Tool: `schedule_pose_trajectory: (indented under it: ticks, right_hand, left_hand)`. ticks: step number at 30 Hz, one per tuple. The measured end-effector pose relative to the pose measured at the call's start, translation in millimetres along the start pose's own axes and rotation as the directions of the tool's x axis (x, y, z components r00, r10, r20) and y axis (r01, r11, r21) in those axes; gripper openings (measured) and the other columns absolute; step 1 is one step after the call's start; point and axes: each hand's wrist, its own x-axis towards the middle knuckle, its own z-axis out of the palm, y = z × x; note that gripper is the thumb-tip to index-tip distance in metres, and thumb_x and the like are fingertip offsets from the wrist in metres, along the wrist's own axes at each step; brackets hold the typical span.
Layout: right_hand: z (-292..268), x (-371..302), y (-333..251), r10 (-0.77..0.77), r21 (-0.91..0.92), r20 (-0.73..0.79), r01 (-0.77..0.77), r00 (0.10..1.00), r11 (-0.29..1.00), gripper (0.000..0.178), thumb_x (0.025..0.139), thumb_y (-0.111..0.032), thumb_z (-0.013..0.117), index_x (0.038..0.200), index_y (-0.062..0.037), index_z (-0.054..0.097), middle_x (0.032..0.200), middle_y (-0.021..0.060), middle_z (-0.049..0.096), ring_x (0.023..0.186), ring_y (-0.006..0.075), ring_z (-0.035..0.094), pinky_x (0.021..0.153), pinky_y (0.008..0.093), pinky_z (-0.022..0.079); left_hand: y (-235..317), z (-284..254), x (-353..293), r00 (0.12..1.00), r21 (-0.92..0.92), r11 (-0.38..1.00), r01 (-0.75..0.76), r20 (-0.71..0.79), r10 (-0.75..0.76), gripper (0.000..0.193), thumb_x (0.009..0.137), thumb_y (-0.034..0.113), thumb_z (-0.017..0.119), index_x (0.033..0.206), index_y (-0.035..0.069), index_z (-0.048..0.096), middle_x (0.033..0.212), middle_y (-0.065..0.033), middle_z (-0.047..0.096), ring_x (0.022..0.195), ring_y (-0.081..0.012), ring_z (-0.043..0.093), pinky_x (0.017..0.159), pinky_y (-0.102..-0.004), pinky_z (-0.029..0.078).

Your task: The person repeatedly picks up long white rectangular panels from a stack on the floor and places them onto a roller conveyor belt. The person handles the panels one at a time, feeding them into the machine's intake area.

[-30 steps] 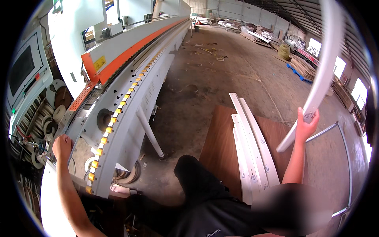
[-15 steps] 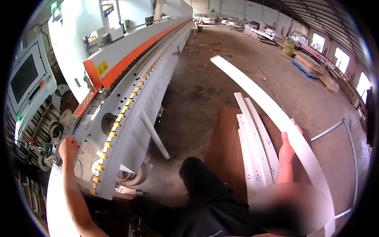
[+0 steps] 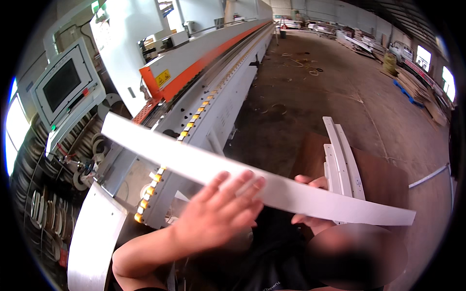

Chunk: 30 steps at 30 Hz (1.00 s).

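A long white board (image 3: pixel 194 162) lies slantwise in front of me, its far-left end over the machine's near end and its other end out to the right. My right hand (image 3: pixel 318 224) grips it near the right part, with fingers showing above and below the board. My left hand (image 3: pixel 221 213) is laid against the board's middle, fingers stretched out and spread. Whether its palm presses on the board cannot be made out. Beyond my right hand, several white strips (image 3: pixel 344 160) with small holes lie stacked on a brown panel (image 3: pixel 383 172).
A long grey machine (image 3: pixel 233 104) with an orange band (image 3: pixel 199 63) and yellow rollers (image 3: pixel 188 127) runs away at left. A control panel (image 3: pixel 62 85) stands beside it, above racked rolls (image 3: pixel 42 208). A white table end (image 3: pixel 94 237) is near left; a metal frame (image 3: pixel 429 175) stands right.
The board has swung from my right side to lie across in front of me. My left hand has come from the machine's near end onto the board. My view has turned left.
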Motion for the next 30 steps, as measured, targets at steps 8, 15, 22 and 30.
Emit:
schedule_pose_trajectory:
  ticks: [8, 15, 22, 30]
  right_hand:
    - [35, 7, 17, 0.267, 0.385, 0.321, -0.383, 0.909, 0.84, 0.126, 0.073, -0.028, 0.109, 0.17, -0.0082, 0.032, 0.179, 0.022, 0.037, 0.146, 0.0263, 0.061, 0.114, 0.0412, 0.057]
    - [-8, 13, 28, 0.525, 0.416, -0.033, -0.466, 0.851, 0.781, 0.092, 0.094, -0.044, 0.091, 0.164, -0.0022, 0.049, 0.155, 0.0232, 0.065, 0.14, 0.0312, 0.066, 0.119, 0.0493, 0.054]
    - [78, 25, 74, 0.551, 0.481, 0.267, -0.605, 0.79, 0.634, 0.08, 0.102, -0.037, 0.086, 0.164, -0.0029, 0.049, 0.151, 0.0244, 0.069, 0.143, 0.0331, 0.065, 0.121, 0.0512, 0.051]
    - [104, 34, 102, 0.607, -0.067, 0.558, -0.699, 0.565, 0.712, 0.076, 0.095, -0.043, 0.091, 0.155, -0.0058, 0.061, 0.14, 0.012, 0.074, 0.123, 0.0219, 0.074, 0.104, 0.0351, 0.059]
  left_hand:
    - [22, -2, -66, 0.973, 0.019, 0.973, 0.23, 0.033, -0.23, 0.054, 0.082, 0.031, 0.092, 0.128, 0.014, 0.067, 0.145, -0.0124, 0.067, 0.123, -0.0345, 0.068, 0.103, -0.0512, 0.054]
    - [24, -30, -159, 0.757, 0.019, 0.79, 0.613, 0.272, -0.594, 0.068, 0.08, 0.026, 0.097, 0.14, 0.013, 0.067, 0.145, -0.0105, 0.068, 0.132, -0.0364, 0.062, 0.112, -0.0507, 0.052]
    - [21, -24, -128, 0.723, -0.074, 0.742, 0.666, 0.311, -0.618, 0.062, 0.089, 0.032, 0.092, 0.142, 0.012, 0.067, 0.143, -0.0122, 0.068, 0.131, -0.0369, 0.062, 0.112, -0.0494, 0.053]
    - [-7, -21, -156, 0.68, 0.079, 0.695, 0.714, 0.155, -0.716, 0.046, 0.087, 0.022, 0.086, 0.131, 0.014, 0.075, 0.134, -0.0114, 0.073, 0.123, -0.0385, 0.067, 0.105, -0.0498, 0.056]
